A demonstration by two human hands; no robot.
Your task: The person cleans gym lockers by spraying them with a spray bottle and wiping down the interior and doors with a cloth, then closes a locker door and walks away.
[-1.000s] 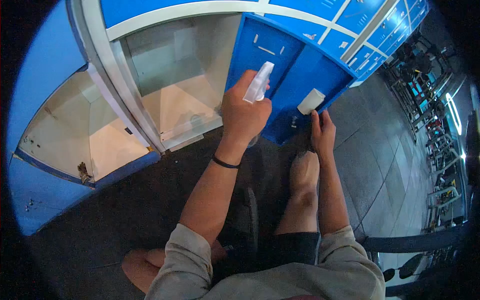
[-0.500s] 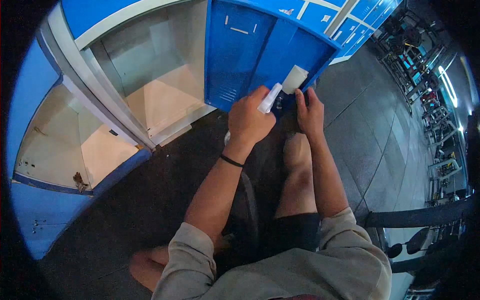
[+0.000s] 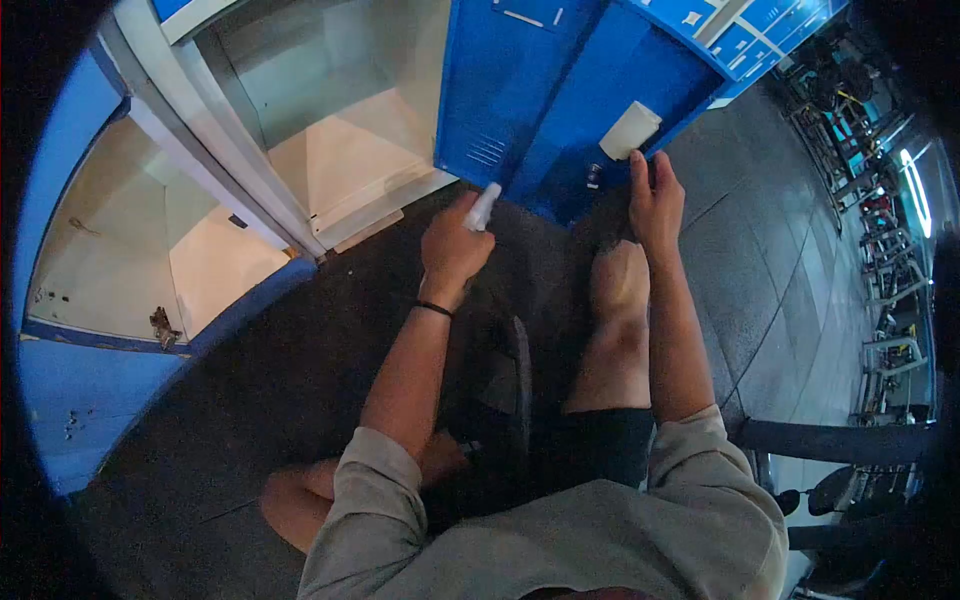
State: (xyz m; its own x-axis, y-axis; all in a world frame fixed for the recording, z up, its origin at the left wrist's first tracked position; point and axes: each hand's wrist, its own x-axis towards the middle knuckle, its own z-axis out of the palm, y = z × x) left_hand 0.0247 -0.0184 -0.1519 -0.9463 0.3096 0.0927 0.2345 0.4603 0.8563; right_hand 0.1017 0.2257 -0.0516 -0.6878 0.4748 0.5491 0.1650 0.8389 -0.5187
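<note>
My left hand (image 3: 455, 245) is closed around a white spray bottle (image 3: 482, 207). Its narrow head sticks out past the thumb, and the body is hidden under the hand. The hand is over the dark floor, apart from the blue locker door (image 3: 510, 90). At the door's edge, my right hand (image 3: 657, 205) grips it, thumb on the near face and fingers on the other side. Beside the thumb, a white rectangular piece (image 3: 632, 130) sits on the door, with a small metal lock (image 3: 595, 176) below it.
An opened locker compartment (image 3: 340, 150) with a pale floor stands behind the door. Another open compartment (image 3: 120, 240) is at the left. More blue lockers (image 3: 770, 30) stand at the far right. Gym equipment (image 3: 890, 310) lines the right side of the tiled floor (image 3: 750, 250).
My left hand has drawn back from the door, down and left, still holding the spray bottle. The view has shifted, so the door and my right hand appear farther right.
</note>
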